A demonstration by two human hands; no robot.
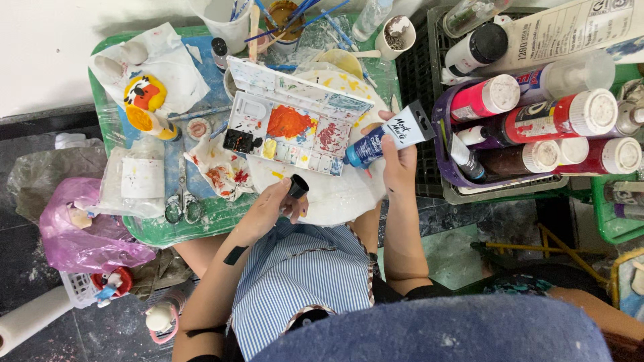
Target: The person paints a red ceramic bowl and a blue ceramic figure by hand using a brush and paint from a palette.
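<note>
The paint tube (389,139) lies slantwise above the white sheet, its blue nozzle aimed down-left at the palette (285,131), its flat crimped end up-right toward the purple basket (444,144). The right hand (398,161) grips the tube's middle, forearm reaching straight up from the lap. The left hand (272,204) pinches the black cap (298,186) just below the palette, over the green surface (201,224)

A green table (201,231) holds a paint box (285,131) with many colours and a yellow and orange toy figure (144,100) — scissors (182,204) lie near. Big paint bottles (537,127) fill a purple basket (446,157).
</note>
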